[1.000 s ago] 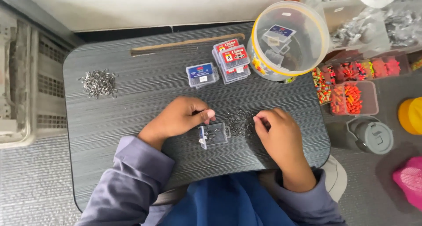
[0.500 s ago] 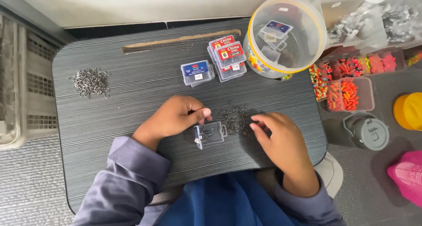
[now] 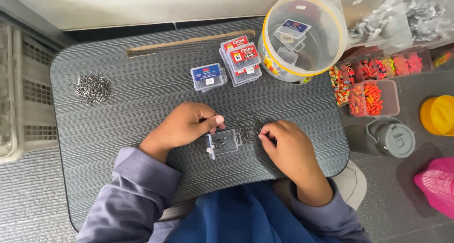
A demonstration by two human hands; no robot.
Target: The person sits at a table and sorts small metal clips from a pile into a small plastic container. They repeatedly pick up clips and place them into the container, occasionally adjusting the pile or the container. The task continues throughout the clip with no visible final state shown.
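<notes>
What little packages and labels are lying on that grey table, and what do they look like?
Open clear box: between both hands, small, rectangular, hooks inside.
Blue-labelled box: mid-table, clear, rectangular.
Red-labelled boxes: stacked right of it, clear, red-and-white labels.
Round tub: far right corner, clear, yellow rim, holding more small labelled boxes.

Pink basket [image 3: 437,186] cut off, right
</notes>
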